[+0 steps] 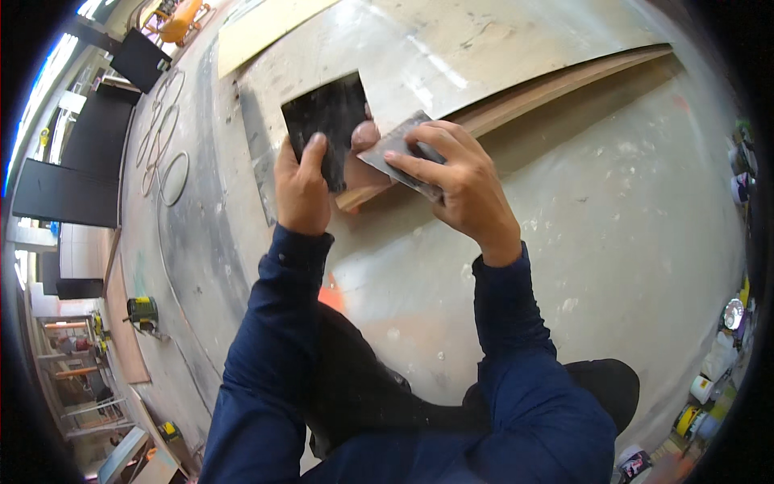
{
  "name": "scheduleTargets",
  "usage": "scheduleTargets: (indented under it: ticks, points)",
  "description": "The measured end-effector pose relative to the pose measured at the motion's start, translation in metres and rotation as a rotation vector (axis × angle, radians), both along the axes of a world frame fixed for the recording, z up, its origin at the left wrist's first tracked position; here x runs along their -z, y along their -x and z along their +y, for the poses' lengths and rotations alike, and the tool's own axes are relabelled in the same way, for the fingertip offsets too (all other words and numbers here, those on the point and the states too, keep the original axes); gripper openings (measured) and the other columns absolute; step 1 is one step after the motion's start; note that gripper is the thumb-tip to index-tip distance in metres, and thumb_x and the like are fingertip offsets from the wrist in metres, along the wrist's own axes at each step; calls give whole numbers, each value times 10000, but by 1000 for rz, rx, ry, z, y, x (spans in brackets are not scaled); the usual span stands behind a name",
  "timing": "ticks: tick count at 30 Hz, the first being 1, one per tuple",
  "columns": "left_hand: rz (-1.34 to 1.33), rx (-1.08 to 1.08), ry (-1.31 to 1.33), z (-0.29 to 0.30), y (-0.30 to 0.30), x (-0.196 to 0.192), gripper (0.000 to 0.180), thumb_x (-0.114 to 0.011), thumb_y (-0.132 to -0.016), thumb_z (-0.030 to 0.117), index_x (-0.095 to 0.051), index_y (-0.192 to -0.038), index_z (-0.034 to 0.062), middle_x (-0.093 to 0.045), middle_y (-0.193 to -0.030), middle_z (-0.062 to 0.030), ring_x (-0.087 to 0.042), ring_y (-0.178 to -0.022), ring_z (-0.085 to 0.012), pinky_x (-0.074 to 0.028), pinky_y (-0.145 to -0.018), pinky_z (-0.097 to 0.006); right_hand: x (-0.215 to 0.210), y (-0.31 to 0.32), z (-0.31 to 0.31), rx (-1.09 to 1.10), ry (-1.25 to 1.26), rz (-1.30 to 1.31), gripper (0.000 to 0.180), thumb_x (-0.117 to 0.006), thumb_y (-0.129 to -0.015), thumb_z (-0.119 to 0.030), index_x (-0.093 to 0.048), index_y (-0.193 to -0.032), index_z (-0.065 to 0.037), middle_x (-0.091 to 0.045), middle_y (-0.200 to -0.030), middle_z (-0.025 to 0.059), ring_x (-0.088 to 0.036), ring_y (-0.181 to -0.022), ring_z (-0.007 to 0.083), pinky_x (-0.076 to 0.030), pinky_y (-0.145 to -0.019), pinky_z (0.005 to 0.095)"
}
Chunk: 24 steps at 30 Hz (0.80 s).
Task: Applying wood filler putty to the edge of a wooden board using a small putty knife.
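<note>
My left hand (304,194) grips a flat black rectangular panel (326,113), its thumb lying on the dark face. That panel is held up and tilted, and its face looks smudged. In my right hand (472,181) is a thin grey sheet (411,153), perhaps sandpaper, with fingers spread across its top. The sheet's left corner is close to the panel's right edge; I cannot tell whether they touch. Beyond both hands lies a large pale board (451,48) with a wooden strip (564,93) along its near edge.
Stained grey floor (613,242) surrounds me. A looped cable (173,177) runs along the left, near a dark green can (143,313). Large black panels (68,194) stand at the far left. Several cans and containers (701,390) line the right rim. An orange object (179,22) is at the top left.
</note>
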<state>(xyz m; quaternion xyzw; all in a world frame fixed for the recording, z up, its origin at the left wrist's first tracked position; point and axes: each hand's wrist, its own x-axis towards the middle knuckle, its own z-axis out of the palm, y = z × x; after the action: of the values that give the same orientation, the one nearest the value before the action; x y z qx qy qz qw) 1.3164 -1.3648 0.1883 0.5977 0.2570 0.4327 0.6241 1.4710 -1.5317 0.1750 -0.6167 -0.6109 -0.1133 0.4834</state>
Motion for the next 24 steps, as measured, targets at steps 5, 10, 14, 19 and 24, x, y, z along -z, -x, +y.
scheduleTargets:
  ticks: [5,10,14,19,24]
  points:
    - [-88,-355,31,26,23,-7,219,-586,-977,103,-635,-1158,-10,-695,-1076,-97,-666,-944,-192,-529,-844,-312,83,26,15,-227,205,216,522,-653,-702,130,-762,-1151,-115,-679,-1127,107,-644,-1054,322,-544,-895,390]
    - [302,-365,-563,43,54,-12,589,-793,-688,-65,-623,-1252,-54,-668,-1144,-209,-659,-1069,-357,-549,-933,-383,218,120,54,-130,132,1492,497,-552,-920,38,-544,-1408,-57,-616,-1290,107,-639,-1068,189,-596,-803,301]
    - [152,-297,-160,35,64,-13,342,-647,-894,89,-619,-1230,29,-673,-1126,-106,-669,-1019,-236,-554,-875,-326,282,188,76,16,151,1612,474,-537,-944,-8,-521,-1418,-31,-612,-1277,103,-646,-1055,191,-606,-796,312]
    - [953,-430,-1237,36,92,-21,475,-739,-787,-20,-627,-1248,2,-665,-1137,-134,-672,-1030,-269,-564,-852,-326,283,212,112,94,-2,1848,502,-528,-939,-38,-486,-1439,-32,-614,-1239,103,-646,-997,191,-598,-810,332]
    - [541,-258,-619,55,109,-20,518,-746,-760,-91,-625,-1259,-24,-642,-1141,-134,-669,-1053,-258,-579,-884,-332,281,222,133,181,-94,1937,528,-532,-933,-64,-455,-1454,-24,-609,-1244,105,-633,-1025,188,-595,-790,342]
